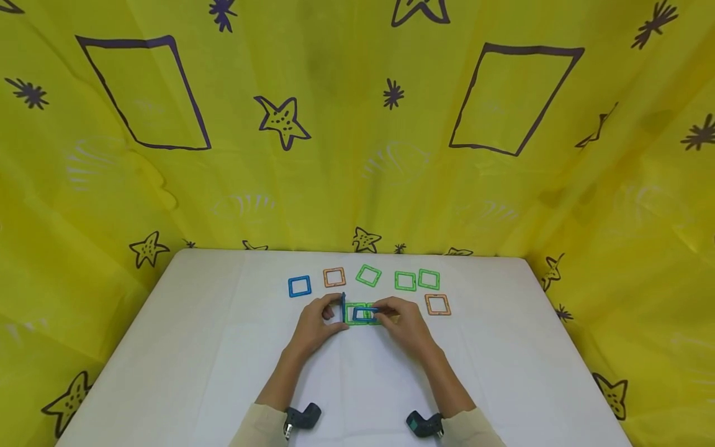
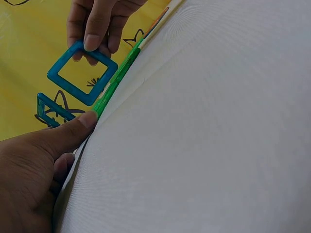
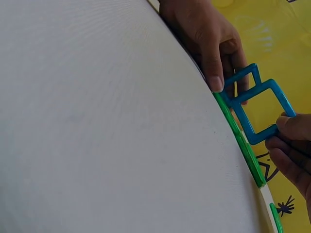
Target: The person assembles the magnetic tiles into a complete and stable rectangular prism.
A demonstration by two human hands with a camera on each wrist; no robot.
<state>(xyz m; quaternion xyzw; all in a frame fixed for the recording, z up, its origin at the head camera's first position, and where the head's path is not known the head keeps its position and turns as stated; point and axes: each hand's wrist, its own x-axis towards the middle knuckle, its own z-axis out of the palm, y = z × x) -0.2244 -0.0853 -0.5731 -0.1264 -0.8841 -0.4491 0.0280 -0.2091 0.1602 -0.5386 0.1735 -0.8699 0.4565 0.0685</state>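
Observation:
My left hand [image 1: 314, 324] holds a blue square magnetic tile [image 1: 343, 308] upright, its fingers near the top and its thumb low by the near edge. That tile stands at the left end of two green square magnetic tiles [image 1: 355, 323] lying flat side by side. Between thumb and fingers of my right hand [image 1: 409, 324] is a second blue magnetic tile [image 2: 69, 89], pinched by one corner and tilted above the green tiles. In the right wrist view the left thumb [image 3: 214, 77] touches the end of the green row. The left fingertips are partly hidden.
Farther back on the white table [image 1: 251, 347] lie a loose blue tile [image 1: 300, 294], an orange tile [image 1: 334, 285] and several green tiles [image 1: 405, 289]. Another orange tile [image 1: 438, 313] is right of the right hand. A yellow patterned curtain [image 1: 335, 186] surrounds the table's back and sides.

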